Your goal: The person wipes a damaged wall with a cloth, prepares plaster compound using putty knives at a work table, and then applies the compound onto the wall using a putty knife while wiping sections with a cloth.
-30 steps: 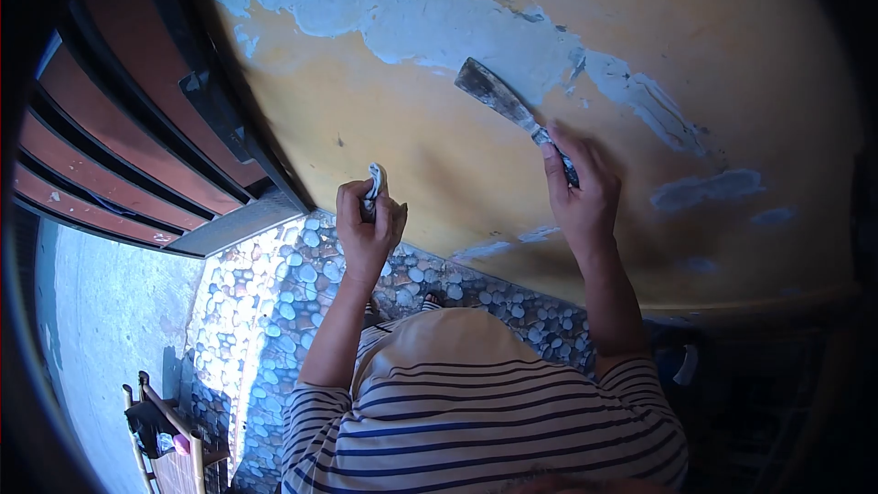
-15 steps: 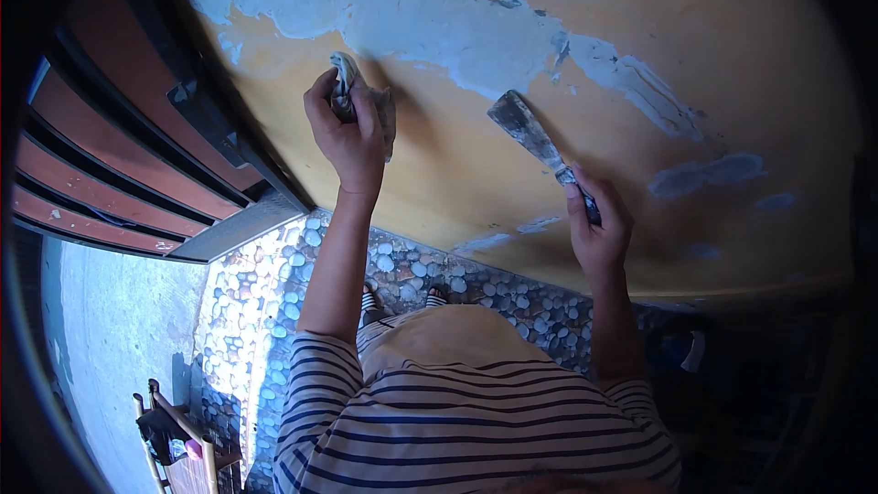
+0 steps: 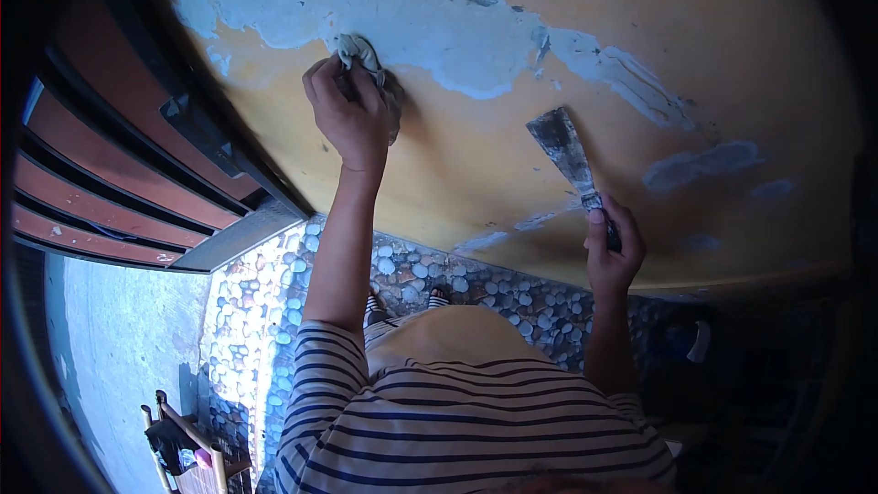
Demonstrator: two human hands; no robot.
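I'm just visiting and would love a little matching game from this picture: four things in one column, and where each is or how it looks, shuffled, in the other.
Things:
1. Scraper
2. Crumpled bundle
3. Wall
4. Shirt

Places and looks:
A. Mostly yellow-orange
B. Held in the right hand
C. Pale with dark stripes
D. Held in the left hand

Right pairs: 1-B, 2-D, 3-A, 4-C

Smeared scraper point(image 3: 576, 163), tilted, crumpled pale wad point(image 3: 358, 51)
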